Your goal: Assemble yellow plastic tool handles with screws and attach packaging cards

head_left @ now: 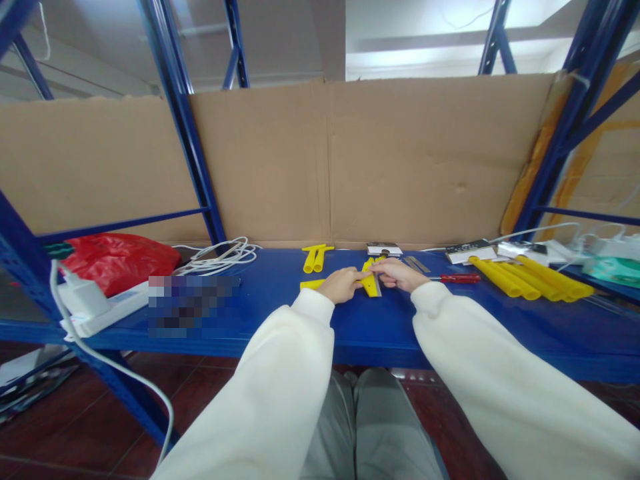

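- Red-handled screwdriver [460,278] and yellow plastic tubes [533,281] are ranged rightward.
- Room is bounded by brown cardboard panel [430,160] and front edge of blue metal shelf [370,351].
- Yellow T-shaped tool [371,287] is grasped mid-shelf by left hand [342,285] and right hand [397,273].

The left grip [341,285] is closed around a yellow, T-shaped plastic scraper [371,285] with a metallic edge, while the right grip [393,272] touches its head, above a blue metal shelf [275,287]. Beyond the left grip lie two yellow, tube-handled plastic tools [314,259], side by side. Just right of the right grip is a red-handled screwdriver [461,278]; farther right, a row of yellow plastic tubes [525,283].
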A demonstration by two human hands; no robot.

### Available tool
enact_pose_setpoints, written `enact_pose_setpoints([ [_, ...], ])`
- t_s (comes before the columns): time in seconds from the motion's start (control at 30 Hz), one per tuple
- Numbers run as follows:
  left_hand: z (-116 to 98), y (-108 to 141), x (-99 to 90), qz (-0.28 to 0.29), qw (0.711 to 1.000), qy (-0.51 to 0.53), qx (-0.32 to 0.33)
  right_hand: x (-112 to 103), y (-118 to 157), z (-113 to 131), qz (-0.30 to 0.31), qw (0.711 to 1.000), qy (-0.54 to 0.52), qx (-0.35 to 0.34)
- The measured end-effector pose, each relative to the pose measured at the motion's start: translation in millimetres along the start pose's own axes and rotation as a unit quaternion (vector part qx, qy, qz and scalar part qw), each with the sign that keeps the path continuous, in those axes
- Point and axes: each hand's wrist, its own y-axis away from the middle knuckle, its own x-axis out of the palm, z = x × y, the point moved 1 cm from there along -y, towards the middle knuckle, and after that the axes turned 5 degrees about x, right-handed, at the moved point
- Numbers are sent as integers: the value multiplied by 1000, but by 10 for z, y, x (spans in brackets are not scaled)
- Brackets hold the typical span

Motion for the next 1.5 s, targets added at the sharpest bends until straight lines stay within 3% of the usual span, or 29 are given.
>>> enact_pose_setpoints([
  [0.07, 4, -2, 0, 1, 1000, -13, -3, -75, -39, 9, -19, 999, 43, -23],
  [0.13, 4, -2, -2, 1, 999, -28, -15, -215, -81, 17, -95, 986, 127, -61],
  [0.2, 0, 0, -5, 2, 999, -36, -29, -397, -108, 14, -216, 941, 242, -95],
  [0.27, -6, 3, -10, 3, 999, -36, -36, -564, -117, -10, -294, 883, 351, -101],
  [0.33, -13, 7, -15, 2, 999, -31, -41, -680, -115, -49, -305, 852, 419, -71],
  [0.47, -25, 14, -27, 4, 999, -21, -48, -750, -97, -113, -282, 831, 479, -6],
  [0.87, -23, 10, -15, 3, 999, -19, -49, -734, -149, -180, -226, 817, 531, -4],
  [1.13, -14, 13, -10, -4, 999, -1, -38, -654, -107, -108, -239, 800, 549, -38],
  [1.5, -23, 19, -18, -10, 1000, 1, -25, -619, -155, -90, -261, 850, 457, 33],
])
